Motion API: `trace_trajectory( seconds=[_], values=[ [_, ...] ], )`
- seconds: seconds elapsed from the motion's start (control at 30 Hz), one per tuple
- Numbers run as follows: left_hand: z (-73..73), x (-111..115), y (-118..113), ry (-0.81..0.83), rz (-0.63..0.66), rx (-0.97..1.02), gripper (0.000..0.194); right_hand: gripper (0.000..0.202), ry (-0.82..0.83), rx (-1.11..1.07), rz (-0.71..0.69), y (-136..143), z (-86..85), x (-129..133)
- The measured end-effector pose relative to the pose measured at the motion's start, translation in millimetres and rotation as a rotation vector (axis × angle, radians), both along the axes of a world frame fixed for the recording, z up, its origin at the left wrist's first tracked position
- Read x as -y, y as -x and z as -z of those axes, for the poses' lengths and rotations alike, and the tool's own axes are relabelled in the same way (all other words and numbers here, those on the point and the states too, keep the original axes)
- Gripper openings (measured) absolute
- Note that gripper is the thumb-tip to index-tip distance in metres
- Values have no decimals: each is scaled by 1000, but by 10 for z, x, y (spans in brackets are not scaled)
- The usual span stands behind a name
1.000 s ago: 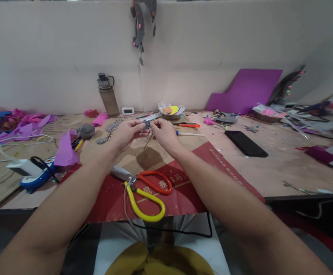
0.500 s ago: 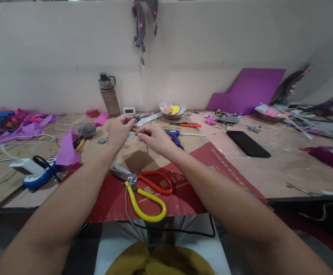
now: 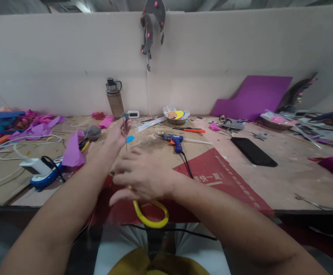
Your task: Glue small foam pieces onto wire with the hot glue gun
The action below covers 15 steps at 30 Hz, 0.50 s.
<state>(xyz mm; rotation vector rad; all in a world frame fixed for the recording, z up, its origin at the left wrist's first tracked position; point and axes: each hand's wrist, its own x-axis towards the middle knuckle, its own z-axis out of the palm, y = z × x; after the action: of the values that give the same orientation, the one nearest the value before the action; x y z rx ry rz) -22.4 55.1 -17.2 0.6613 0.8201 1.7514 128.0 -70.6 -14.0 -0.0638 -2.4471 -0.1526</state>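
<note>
My left hand (image 3: pixel 118 133) is closed in a pinch above the cardboard, holding up a small dark grey piece (image 3: pixel 125 115) whose exact kind is too small to make out. A thin grey yarn (image 3: pixel 126 136) hangs below these fingers. Lower and nearer to me, my right hand (image 3: pixel 146 173) is spread over the scissors, its fingers apart and smeared by motion. Of the scissors (image 3: pixel 151 224), mainly a yellow handle loop shows; the hand hides the blades and most of the red handle. Whether the hand touches them, I cannot tell.
A blue glue gun (image 3: pixel 177 143) lies beyond my right hand, its cord running toward me. Also here are a phone (image 3: pixel 254 152), an orange-and-black cutter (image 3: pixel 193 130), a grey yarn ball (image 3: pixel 92 132), a bottle (image 3: pixel 115 101), purple felt (image 3: pixel 74 149) and a blue power strip (image 3: pixel 46 179).
My right hand has left the left hand's fingertips and come back toward me, over the scissors. The left hand still holds the grey piece. The view has tilted up slightly.
</note>
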Motion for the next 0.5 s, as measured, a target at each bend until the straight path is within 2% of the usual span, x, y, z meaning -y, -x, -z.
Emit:
trace_trajectory(
  seconds=[0.07, 0.17, 0.23, 0.3, 0.33, 0.4, 0.5],
  values=[
    [7, 16, -4, -33, 38, -37, 16, 38, 172, -142, 161, -124, -98, -110],
    [18, 45, -28, -101, 82, -108, 10, 35, 433, -318, 634, -385, -161, -399],
    [15, 66, -55, -130, 102, -151, 5, 32, 539, -230, 951, -580, -98, -618],
    [6, 87, -84, -131, 120, -186, 3, 36, 561, -47, 1213, -760, 49, -811],
    [0, 96, -98, -123, 123, -198, 3, 39, 555, 38, 1283, -835, 142, -891],
    [-8, 113, -120, -108, 117, -213, 6, 35, 578, 164, 1272, -947, 332, -1021],
    [-16, 130, -147, -122, 95, -233, 7, 21, 719, 85, 1231, -1027, 525, -1144]
  ],
)
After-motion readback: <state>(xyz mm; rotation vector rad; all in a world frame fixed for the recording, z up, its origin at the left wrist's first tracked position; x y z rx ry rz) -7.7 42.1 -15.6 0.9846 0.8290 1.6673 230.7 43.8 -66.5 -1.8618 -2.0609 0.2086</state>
